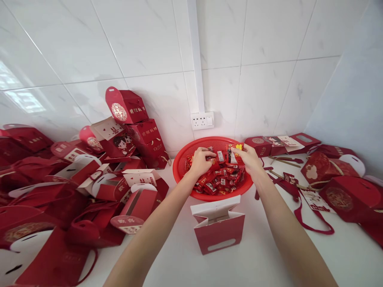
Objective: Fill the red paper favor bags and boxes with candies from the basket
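At the near middle, a red cardboard box with a white inside (218,234) stands open, its mouth longest from left to right. Just beyond sits a red plastic basket (177,167) of small red-wrapped sweets (220,178). The left hand (202,161), seemingly nearer the box, bends over them; I can't tell whether it grips anything. The right hand (250,158) pinches a red packet with gold print (232,156) at the basket's right side, the box lying near and slightly left of that grip.
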A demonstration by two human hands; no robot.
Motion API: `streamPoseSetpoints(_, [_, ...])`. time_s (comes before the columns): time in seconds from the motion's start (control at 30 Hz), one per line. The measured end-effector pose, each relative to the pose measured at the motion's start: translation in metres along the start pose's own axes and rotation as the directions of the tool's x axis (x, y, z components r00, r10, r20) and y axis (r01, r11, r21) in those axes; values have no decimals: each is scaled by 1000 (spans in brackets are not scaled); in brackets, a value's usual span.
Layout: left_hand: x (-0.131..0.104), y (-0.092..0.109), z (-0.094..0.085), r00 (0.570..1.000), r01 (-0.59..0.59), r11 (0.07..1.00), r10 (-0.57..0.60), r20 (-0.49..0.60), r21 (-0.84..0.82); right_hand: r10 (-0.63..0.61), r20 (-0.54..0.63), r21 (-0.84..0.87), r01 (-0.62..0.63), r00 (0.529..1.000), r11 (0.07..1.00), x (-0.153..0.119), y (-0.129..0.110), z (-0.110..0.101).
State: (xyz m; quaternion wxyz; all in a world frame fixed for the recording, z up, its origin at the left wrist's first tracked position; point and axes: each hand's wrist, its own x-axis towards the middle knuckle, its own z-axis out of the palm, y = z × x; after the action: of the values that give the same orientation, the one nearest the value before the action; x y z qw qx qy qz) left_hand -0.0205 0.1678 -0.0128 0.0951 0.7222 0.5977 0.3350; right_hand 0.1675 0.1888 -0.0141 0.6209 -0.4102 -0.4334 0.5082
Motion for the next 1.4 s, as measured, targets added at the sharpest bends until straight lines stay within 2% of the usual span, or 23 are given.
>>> streamPoseSetpoints(0.07, [-1,-1,3,993,-72,996,67,100,51,4,-29,11,-3,1000,1000,2,2,1])
streamPoseSetpoints(0.13, [-2,-1,8,965,-167,985,155,214,41,3,-51,23,-2,999,1000,4,3,1])
streamPoseSetpoints(0.2, [-3,1,15,913,-259,966,244,328,0,3,-61,33,-1,998,999,4,3,1])
streamPoseSetpoints(0.27, [-5,3,23,837,-347,938,315,448,-10,7,-64,40,-4,998,999,5,3,2])
streamPoseSetpoints(0.33, [-6,5,29,774,-392,920,314,550,26,9,-63,42,-7,998,999,4,3,2])
streamPoseSetpoints(0.43, [-7,8,33,750,-387,907,207,628,163,8,-60,40,-6,998,999,4,4,1])
streamPoseSetpoints(0.53, [-6,11,31,755,-389,880,134,641,274,10,-54,36,-8,998,999,5,5,0])
streamPoseSetpoints(0.7, [1,14,25,769,-364,862,65,636,353,2,-44,37,-1,999,999,7,5,-1])
streamPoseSetpoints(0.9, [21,25,36,782,-349,850,32,623,394,3,-50,69,0,999,998,7,5,1])
streamPoseSetpoints(1.0, [33,32,42,795,-334,864,44,605,376,-7,-74,94,14,997,995,8,4,1])
streamPoseSetpoints(1.1, [39,35,45,807,-343,894,122,578,290,-16,-111,120,30,994,992,9,4,1])
streamPoseSetpoints(1.13, [39,35,45,795,-356,903,156,587,242,-17,-117,129,32,993,991,10,4,1])
streamPoseSetpoints(1.2, [37,32,47,744,-384,913,216,633,141,-17,-121,144,35,993,989,11,5,0])
streamPoseSetpoints(1.3, [33,27,51,678,-397,916,254,690,54,-17,-118,150,34,993,988,11,6,0])
streamPoseSetpoints(1.4, [32,21,53,691,-358,930,200,695,88,-11,-115,148,28,993,989,11,7,0])
